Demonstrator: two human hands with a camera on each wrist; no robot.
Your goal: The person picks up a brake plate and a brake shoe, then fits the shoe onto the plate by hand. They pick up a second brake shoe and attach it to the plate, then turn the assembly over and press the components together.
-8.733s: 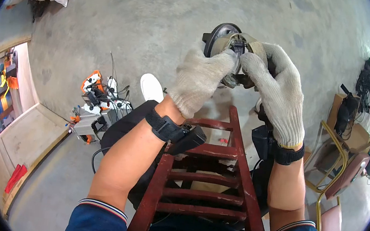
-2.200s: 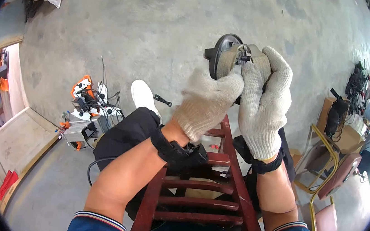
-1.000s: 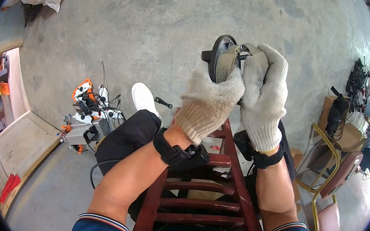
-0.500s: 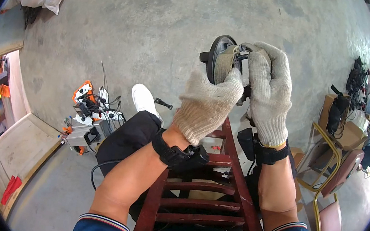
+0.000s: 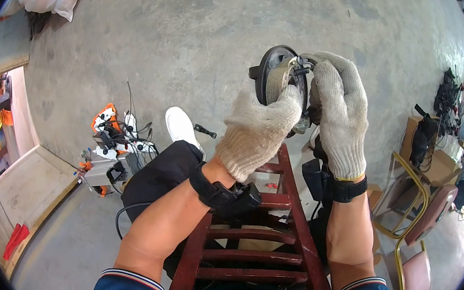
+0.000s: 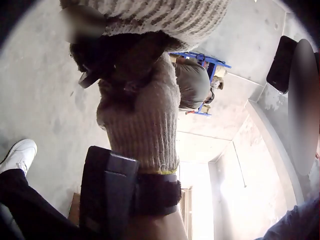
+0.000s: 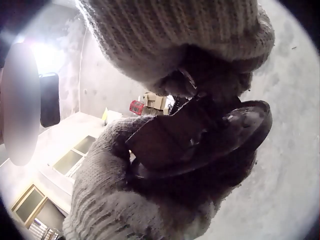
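Observation:
My gloved left hand (image 5: pixel 260 125) grips a round part with a black rim (image 5: pixel 261 77) and a curved tan band (image 5: pixel 276 82). A short dark ribbed piece (image 5: pixel 301 71), like a spring or bolt, sticks out beside the band. My gloved right hand (image 5: pixel 342 109) has its fingers curled round the part's right side, where a grey curved piece (image 5: pixel 309 57) shows at the fingertips. In the right wrist view, the dark part (image 7: pixel 172 132) sits between both gloves, with the right glove (image 7: pixel 185 40) above. The left wrist view shows the part mostly in shadow.
Below the hands stands a dark red wooden slatted frame (image 5: pixel 253 257). A small black item (image 5: pixel 205 131) lies on the floor by the white shoe (image 5: pixel 179 123). Orange-and-white pieces with cables (image 5: pixel 119 132) are at left; a gold-framed chair (image 5: pixel 416 275) stands at right.
Over the last second, the right hand has shifted slightly right, away from the left thumb. More of the ribbed piece and rim now shows. The left hand keeps its grip.

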